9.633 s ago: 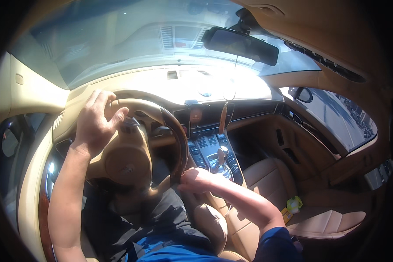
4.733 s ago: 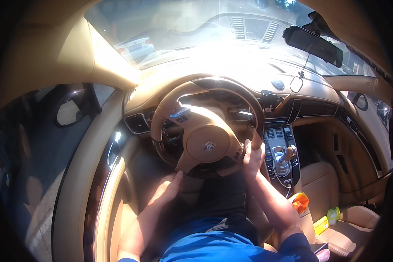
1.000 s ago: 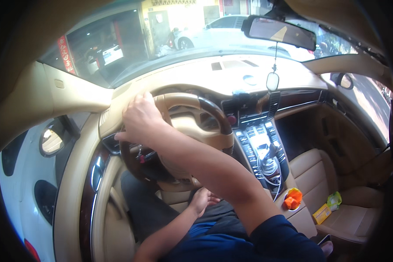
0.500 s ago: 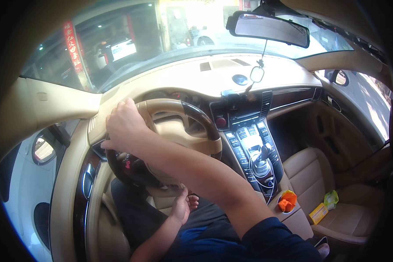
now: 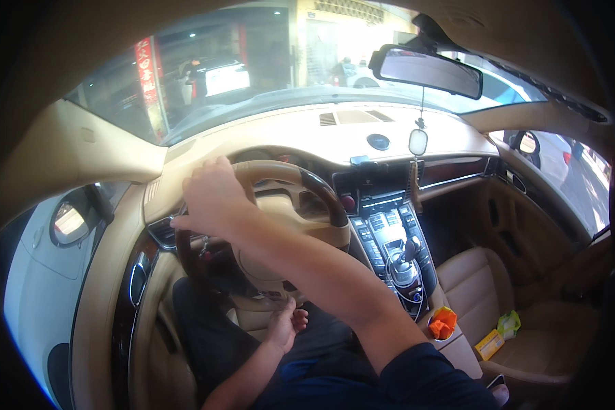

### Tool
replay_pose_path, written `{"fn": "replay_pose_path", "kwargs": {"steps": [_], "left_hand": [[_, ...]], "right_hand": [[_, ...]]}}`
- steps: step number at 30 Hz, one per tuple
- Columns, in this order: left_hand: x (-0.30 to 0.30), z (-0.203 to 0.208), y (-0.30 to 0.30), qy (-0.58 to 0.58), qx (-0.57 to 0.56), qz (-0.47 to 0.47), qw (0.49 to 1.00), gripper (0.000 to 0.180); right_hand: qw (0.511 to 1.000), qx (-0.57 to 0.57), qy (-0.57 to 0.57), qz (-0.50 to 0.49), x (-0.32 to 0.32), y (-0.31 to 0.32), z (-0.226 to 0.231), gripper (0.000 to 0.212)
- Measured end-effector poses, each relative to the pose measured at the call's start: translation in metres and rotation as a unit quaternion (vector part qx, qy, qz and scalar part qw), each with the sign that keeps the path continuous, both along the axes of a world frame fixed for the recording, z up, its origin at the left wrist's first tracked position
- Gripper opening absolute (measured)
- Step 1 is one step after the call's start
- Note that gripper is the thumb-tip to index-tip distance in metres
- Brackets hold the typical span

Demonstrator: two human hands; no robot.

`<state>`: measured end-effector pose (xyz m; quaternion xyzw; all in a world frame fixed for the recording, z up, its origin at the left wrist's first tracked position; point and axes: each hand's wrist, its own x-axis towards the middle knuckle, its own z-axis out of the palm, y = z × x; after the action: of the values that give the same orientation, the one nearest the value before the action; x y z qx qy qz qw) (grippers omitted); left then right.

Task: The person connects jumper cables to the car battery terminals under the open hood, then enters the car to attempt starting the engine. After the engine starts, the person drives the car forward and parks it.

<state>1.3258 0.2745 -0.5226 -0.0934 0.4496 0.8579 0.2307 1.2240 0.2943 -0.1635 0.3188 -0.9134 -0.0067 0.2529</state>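
So now our right hand (image 5: 212,198) has slid further left over the tan-and-dark-wood steering wheel (image 5: 307,184), fingers curled around its rim; left hand (image 5: 283,326) stays loosely open below it.

A tall red sign (image 5: 145,68) with pale characters stands far left beyond the windscreen, a dark screen (image 5: 365,183) sits mid-dashboard, and a flat yellow package (image 5: 489,344) lies near right on the passenger seat (image 5: 526,328).
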Motion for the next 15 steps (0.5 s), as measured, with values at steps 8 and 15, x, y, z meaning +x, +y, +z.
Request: {"fn": "replay_pose_path", "kwargs": {"steps": [8,15], "left_hand": [[0.004,0.007,0.003,0.010,0.012,0.067,0.998,0.028],[0.011,0.017,0.006,0.004,0.000,0.137,0.991,0.024]], "right_hand": [[1.000,-0.002,-0.004,-0.002,-0.001,0.000,0.001,0.070],[0.998,-0.035,0.048,-0.002,-0.001,0.006,-0.003,0.070]]}}
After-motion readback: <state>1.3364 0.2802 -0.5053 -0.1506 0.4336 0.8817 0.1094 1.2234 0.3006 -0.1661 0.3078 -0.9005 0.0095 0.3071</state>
